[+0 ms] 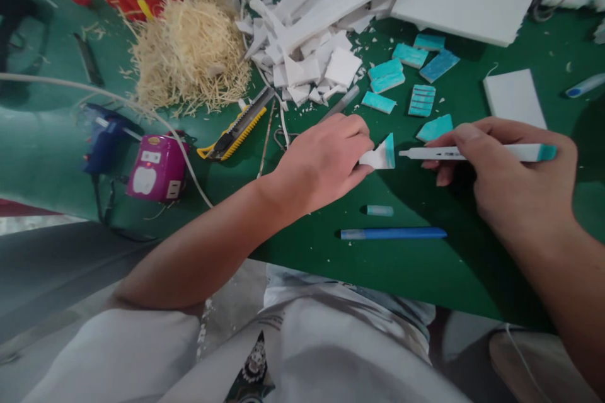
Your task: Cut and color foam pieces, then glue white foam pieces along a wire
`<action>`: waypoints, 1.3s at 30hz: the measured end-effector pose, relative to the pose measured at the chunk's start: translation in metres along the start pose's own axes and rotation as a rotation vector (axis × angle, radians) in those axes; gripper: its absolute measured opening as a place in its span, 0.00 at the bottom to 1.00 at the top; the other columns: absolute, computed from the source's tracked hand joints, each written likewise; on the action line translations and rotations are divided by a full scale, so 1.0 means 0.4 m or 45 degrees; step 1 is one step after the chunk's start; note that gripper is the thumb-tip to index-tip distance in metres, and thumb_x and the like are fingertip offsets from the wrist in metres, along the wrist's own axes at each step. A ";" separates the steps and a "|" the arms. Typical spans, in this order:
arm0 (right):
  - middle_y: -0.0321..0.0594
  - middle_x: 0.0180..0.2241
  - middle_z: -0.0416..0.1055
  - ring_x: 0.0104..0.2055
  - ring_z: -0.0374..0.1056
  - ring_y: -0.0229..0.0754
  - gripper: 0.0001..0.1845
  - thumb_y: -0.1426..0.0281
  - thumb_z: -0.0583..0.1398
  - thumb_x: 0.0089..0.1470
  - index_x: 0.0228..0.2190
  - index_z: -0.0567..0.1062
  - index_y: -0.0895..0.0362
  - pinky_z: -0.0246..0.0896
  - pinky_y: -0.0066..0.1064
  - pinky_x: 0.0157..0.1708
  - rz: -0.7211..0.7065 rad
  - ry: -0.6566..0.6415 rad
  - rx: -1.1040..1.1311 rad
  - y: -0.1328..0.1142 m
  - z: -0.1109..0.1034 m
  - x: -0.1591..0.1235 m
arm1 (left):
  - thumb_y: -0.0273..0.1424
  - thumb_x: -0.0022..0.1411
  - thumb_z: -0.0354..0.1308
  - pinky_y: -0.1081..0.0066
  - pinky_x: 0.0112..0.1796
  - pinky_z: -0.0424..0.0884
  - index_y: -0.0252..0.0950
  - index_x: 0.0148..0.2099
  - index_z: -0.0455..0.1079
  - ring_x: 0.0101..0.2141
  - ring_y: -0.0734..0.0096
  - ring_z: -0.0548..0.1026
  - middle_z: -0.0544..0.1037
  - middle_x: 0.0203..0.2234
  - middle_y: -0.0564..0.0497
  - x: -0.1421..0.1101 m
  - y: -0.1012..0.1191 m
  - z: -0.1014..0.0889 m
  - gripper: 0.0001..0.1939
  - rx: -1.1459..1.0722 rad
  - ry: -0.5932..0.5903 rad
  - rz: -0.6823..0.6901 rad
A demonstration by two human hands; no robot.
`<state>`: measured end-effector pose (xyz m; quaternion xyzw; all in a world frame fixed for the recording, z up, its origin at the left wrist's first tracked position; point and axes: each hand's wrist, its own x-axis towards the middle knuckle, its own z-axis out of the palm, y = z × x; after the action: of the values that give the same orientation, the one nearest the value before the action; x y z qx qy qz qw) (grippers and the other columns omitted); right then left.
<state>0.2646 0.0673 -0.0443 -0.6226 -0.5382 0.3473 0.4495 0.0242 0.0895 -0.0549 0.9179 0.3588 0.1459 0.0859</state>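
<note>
Between the fingertips of my left hand [326,154] is a small white foam piece [380,156], its right end coloured turquoise. My right hand [515,182] is closed around a white marker [501,152] with a turquoise end. The marker's uncapped tip points left, a short gap away from the foam's coloured edge. Below my hands lie a turquoise marker cap [379,210] and a blue pen [394,233]. Several foam pieces coloured turquoise lie just beyond, among them a striped one [421,100] and a pointed one [435,128] near my right fingers.
White foam scraps [312,63] are heaped at the back, beside a pile of wood shavings [193,50]. A yellow-and-black box cutter [236,129] lies left of my hand. Farther left are a magenta power adapter [158,167], a blue glue gun [106,135] and a white cable [189,167].
</note>
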 end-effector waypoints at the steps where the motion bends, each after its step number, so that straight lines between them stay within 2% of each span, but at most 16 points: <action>1: 0.34 0.20 0.77 0.17 0.67 0.33 0.11 0.72 0.67 0.58 0.24 0.85 0.53 0.64 0.28 0.21 -0.011 0.000 -0.001 0.000 0.000 -0.001 | 0.30 0.76 0.59 0.59 0.51 0.78 0.30 0.50 0.78 0.49 0.56 0.80 0.82 0.47 0.43 0.000 0.000 0.000 0.09 -0.003 -0.001 -0.001; 3: 0.34 0.21 0.78 0.18 0.67 0.33 0.11 0.71 0.68 0.58 0.25 0.86 0.52 0.64 0.28 0.21 -0.024 -0.017 -0.012 -0.001 0.000 -0.003 | 0.30 0.76 0.59 0.59 0.51 0.78 0.30 0.50 0.78 0.49 0.56 0.80 0.82 0.47 0.43 0.001 0.000 0.000 0.09 -0.007 -0.003 -0.005; 8: 0.35 0.21 0.78 0.17 0.66 0.33 0.12 0.71 0.69 0.54 0.20 0.85 0.52 0.62 0.27 0.18 0.012 -0.046 -0.016 0.000 -0.003 -0.007 | 0.30 0.75 0.60 0.59 0.52 0.78 0.31 0.49 0.78 0.50 0.56 0.80 0.81 0.48 0.43 0.000 0.001 -0.002 0.08 -0.019 -0.014 -0.004; 14: 0.34 0.20 0.78 0.18 0.67 0.33 0.12 0.70 0.68 0.56 0.22 0.86 0.51 0.63 0.26 0.19 -0.006 -0.058 -0.020 -0.003 -0.002 -0.009 | 0.31 0.77 0.57 0.58 0.51 0.77 0.32 0.50 0.78 0.49 0.56 0.80 0.81 0.48 0.43 0.000 -0.001 0.000 0.09 -0.013 -0.009 -0.002; 19: 0.33 0.20 0.78 0.17 0.65 0.31 0.12 0.71 0.68 0.56 0.22 0.86 0.49 0.62 0.26 0.19 0.049 -0.053 -0.024 -0.006 0.000 -0.009 | 0.31 0.77 0.57 0.58 0.51 0.77 0.31 0.49 0.78 0.49 0.56 0.80 0.81 0.47 0.43 -0.001 -0.003 0.003 0.10 -0.009 0.014 0.014; 25: 0.34 0.19 0.76 0.17 0.62 0.32 0.13 0.66 0.70 0.57 0.20 0.85 0.50 0.58 0.27 0.17 -0.028 -0.077 -0.030 0.004 -0.004 -0.008 | 0.31 0.77 0.58 0.59 0.51 0.77 0.31 0.49 0.78 0.49 0.56 0.79 0.81 0.47 0.42 0.001 -0.002 0.001 0.10 -0.018 -0.005 0.006; 30: 0.35 0.22 0.79 0.19 0.66 0.35 0.07 0.63 0.71 0.56 0.28 0.88 0.51 0.65 0.30 0.20 -0.008 -0.037 -0.070 0.001 0.000 -0.009 | 0.30 0.77 0.57 0.59 0.51 0.77 0.31 0.50 0.78 0.49 0.55 0.80 0.82 0.48 0.42 0.003 0.002 -0.003 0.10 -0.024 -0.029 -0.019; 33: 0.34 0.20 0.76 0.19 0.64 0.36 0.06 0.63 0.72 0.54 0.27 0.88 0.50 0.61 0.30 0.19 -0.031 -0.043 -0.093 -0.003 0.001 -0.007 | 0.31 0.78 0.56 0.59 0.52 0.77 0.32 0.49 0.78 0.50 0.56 0.79 0.82 0.48 0.42 0.003 0.004 -0.004 0.10 -0.032 -0.041 -0.032; 36: 0.33 0.15 0.70 0.17 0.62 0.35 0.11 0.65 0.71 0.55 0.22 0.86 0.51 0.57 0.28 0.17 0.014 -0.072 -0.090 -0.008 0.002 -0.006 | 0.30 0.77 0.57 0.58 0.52 0.76 0.32 0.50 0.78 0.50 0.57 0.79 0.82 0.48 0.42 0.002 0.004 -0.004 0.10 -0.041 -0.034 -0.029; 39: 0.34 0.17 0.73 0.18 0.62 0.34 0.09 0.66 0.70 0.55 0.24 0.87 0.52 0.57 0.28 0.18 0.031 -0.075 -0.076 -0.010 0.003 -0.004 | 0.30 0.77 0.56 0.59 0.52 0.76 0.31 0.50 0.78 0.50 0.57 0.79 0.81 0.48 0.42 0.003 0.005 -0.005 0.10 -0.040 -0.043 -0.034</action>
<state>0.2616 0.0660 -0.0412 -0.6319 -0.5536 0.3548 0.4103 0.0258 0.0891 -0.0523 0.9139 0.3672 0.1349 0.1083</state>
